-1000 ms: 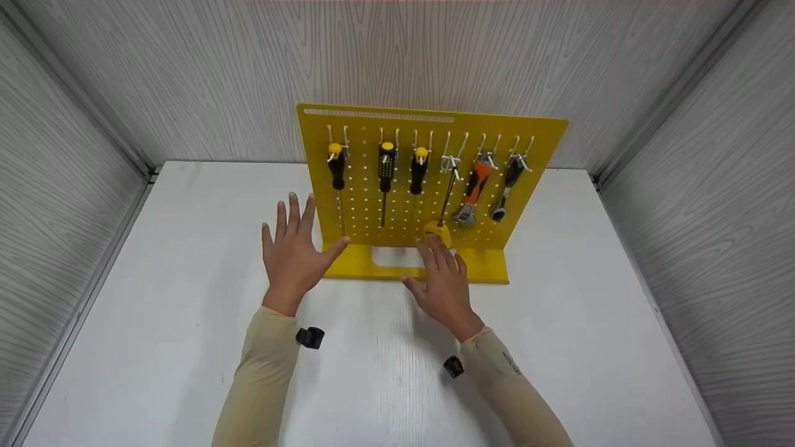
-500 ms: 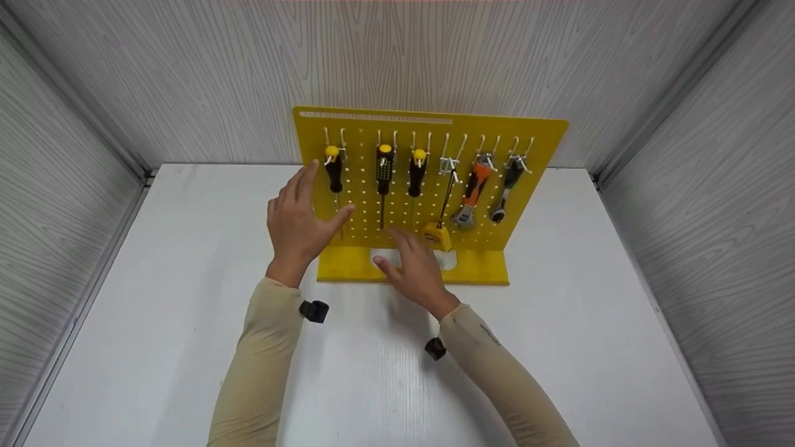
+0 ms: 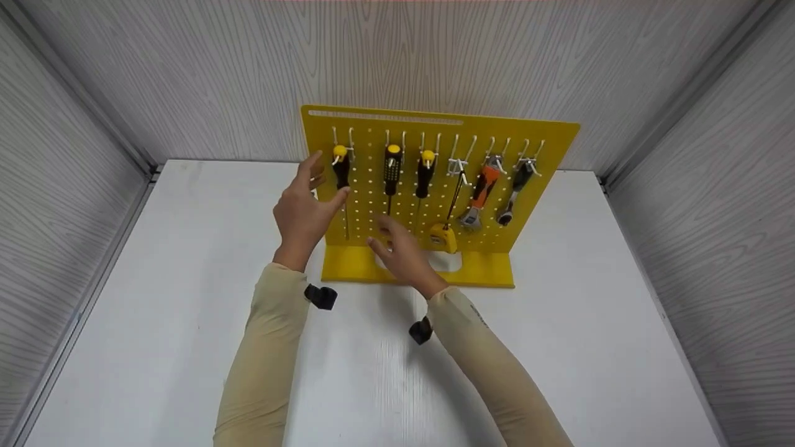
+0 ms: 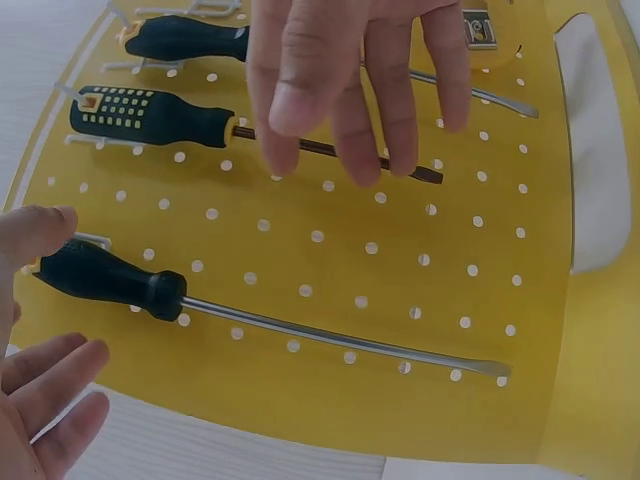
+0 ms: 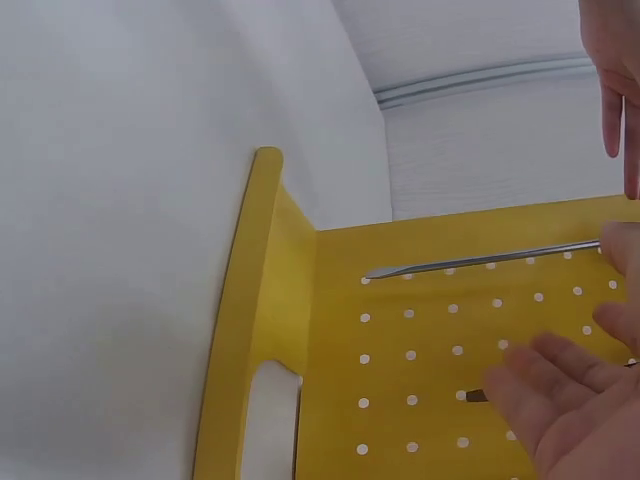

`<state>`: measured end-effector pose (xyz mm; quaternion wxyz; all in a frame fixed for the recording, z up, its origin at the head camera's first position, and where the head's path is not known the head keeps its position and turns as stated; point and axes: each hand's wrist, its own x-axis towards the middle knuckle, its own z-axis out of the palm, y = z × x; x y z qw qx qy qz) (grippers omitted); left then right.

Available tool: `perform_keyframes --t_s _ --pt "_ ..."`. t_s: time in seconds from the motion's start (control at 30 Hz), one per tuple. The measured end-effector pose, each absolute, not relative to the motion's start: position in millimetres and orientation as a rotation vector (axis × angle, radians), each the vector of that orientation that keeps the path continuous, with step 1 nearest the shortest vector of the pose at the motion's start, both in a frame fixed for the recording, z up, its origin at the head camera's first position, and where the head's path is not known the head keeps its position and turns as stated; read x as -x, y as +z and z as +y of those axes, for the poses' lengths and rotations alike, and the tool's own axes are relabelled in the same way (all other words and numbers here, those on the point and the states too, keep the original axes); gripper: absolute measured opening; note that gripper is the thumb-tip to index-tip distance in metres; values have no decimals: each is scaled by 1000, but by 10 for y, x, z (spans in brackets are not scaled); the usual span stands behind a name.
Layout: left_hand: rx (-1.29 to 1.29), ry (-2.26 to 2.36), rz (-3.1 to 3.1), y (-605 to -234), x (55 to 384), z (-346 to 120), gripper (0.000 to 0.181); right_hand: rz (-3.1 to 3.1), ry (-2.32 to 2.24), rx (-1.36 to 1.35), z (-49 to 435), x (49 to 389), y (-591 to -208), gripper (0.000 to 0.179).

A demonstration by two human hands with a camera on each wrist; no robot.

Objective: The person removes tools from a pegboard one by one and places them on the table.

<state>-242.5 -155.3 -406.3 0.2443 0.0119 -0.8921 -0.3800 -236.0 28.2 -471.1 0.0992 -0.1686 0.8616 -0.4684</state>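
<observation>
A flathead screwdriver [image 3: 341,174] with a black handle and yellow end hangs leftmost on the yellow pegboard [image 3: 534,133]. My left hand [image 3: 302,214] is at its handle, thumb and fingers spread apart to either side. In the left wrist view, the thumb [image 4: 40,235] overlaps the end of that handle [image 4: 105,280]. My right hand [image 3: 405,257] hovers palm inward low in front of the board, fingers loosely bent and holding nothing. It covers part of the shaft of a second screwdriver [image 3: 392,171], whose dotted handle hangs above. A third screwdriver [image 3: 425,174] hangs to its right.
Farther right on the hooks are a yellow tape measure [image 3: 443,238] on a cord, an orange-handled adjustable wrench [image 3: 484,192] and a dark-handled wrench [image 3: 515,192]. The board's foot [image 3: 354,264] rests on a white table [image 3: 590,323], enclosed by grey wood-grain walls.
My left hand has risen to the leftmost screwdriver's handle, its fingers bending in. My right hand has moved left and up from the tape measure. The tools hang as before.
</observation>
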Motion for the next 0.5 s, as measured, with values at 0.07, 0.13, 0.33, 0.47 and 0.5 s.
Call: perform_keyframes --t_s 0.07,0.13,0.33,0.47,0.5 --pt "-37 -1058 -2456 -4072 2441 -1544 69 2489 -1430 494 267 2391 -4706 56" --pt "-35 -1078 -2462 -4077 2461 -1533 66 2456 -1451 486 257 2418 -4697 57" --pt "-31 -1144 -2426 -4074 2561 -1494 57 2351 -1542 443 260 2484 -4692 57" --pt "-51 -1167 -2408 -4085 2608 -1494 54 2304 -1556 427 236 2511 -4716 57" --pt "-56 -1173 -2408 -4090 2615 -1496 54 2302 -1550 418 228 2515 -4723 57"
